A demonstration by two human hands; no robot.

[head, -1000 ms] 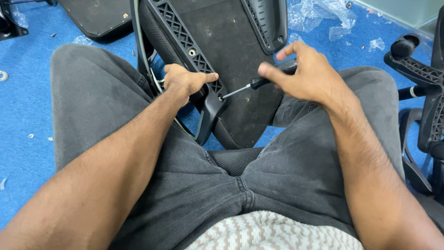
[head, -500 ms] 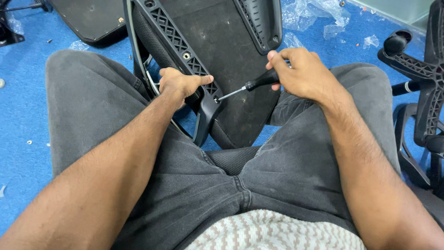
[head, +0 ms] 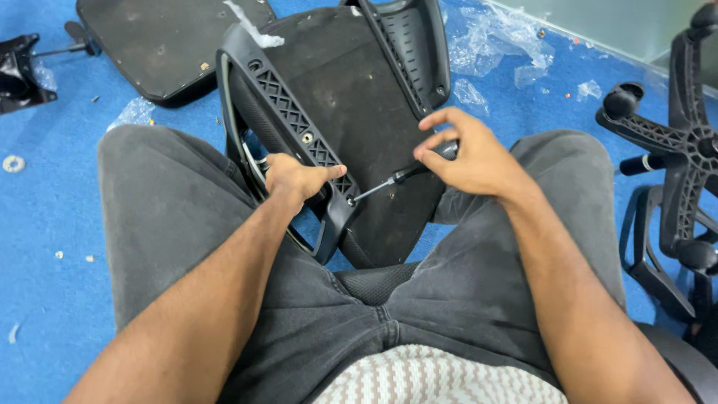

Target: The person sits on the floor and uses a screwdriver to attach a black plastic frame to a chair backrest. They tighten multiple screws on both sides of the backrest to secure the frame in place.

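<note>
Two bare hands are in view, a left hand (head: 295, 178) and a right hand (head: 467, 158), and between them is one slim black-handled screwdriver with a metal shaft (head: 393, 179). There are two flat black chair panels: one upturned black plastic seat base with latticed ribs (head: 351, 97) and one separate dark square seat pad (head: 161, 49) lying on the blue carpet floor (head: 45, 224). One black star-shaped chair base with castors (head: 677, 150) stands at the right, one small metal ring washer (head: 13, 163) lies at the left, and several crumpled scraps of clear plastic wrap (head: 497, 37) lie scattered, too tangled to count exactly.
</note>
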